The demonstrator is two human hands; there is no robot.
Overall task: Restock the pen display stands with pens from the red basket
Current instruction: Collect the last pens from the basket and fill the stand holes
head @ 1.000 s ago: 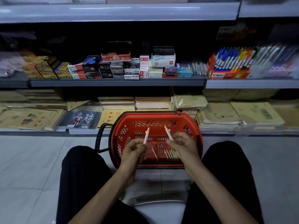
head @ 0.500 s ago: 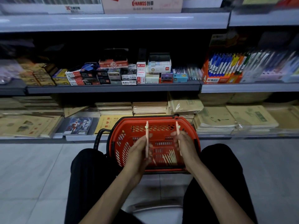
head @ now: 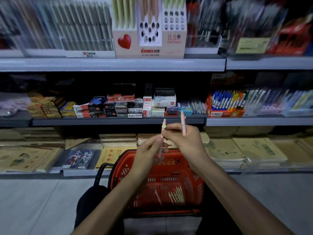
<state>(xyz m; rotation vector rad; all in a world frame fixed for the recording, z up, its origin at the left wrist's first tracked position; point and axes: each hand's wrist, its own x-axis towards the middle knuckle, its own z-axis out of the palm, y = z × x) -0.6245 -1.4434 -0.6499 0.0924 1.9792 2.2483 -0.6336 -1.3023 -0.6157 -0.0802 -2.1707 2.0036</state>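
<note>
Both hands had risen from over the basket since half a second earlier and closed toward each other, and the view had tipped up to bring the top shelf in. Nearest, the red basket (head: 196,189) sat on the pale tiled floor between the person's knees, its plastic walls slotted and its black handle (head: 99,177) folded to the left. Inside lay a small bunch of pale pens (head: 177,195) side by side, with one loose pen (head: 158,198) just left of them.

Above the basket the left hand (head: 147,151) gripped a pink pen (head: 163,123) upright. The right hand (head: 186,141) pinched a second pen (head: 182,121), also upright, while its forefinger reached across to the upper part of the pink pen; the two hands were almost touching.

Behind them the lowest shelf carried flat stacks of tan paper notebooks (head: 247,150). The middle shelf held small cardboard boxes (head: 135,107) piled together and, to the right, an orange box (head: 223,106) packed with slanted blue and yellow pens.

Farthest, on the top shelf, stood a cardboard display stand (head: 149,50) with a red heart (head: 124,41) printed on its front. Its left part was filled with green pens, its middle part showed round holes arranged in a heart with open holes low down, and its right part had rows of open round holes. Either side was blurred.
</note>
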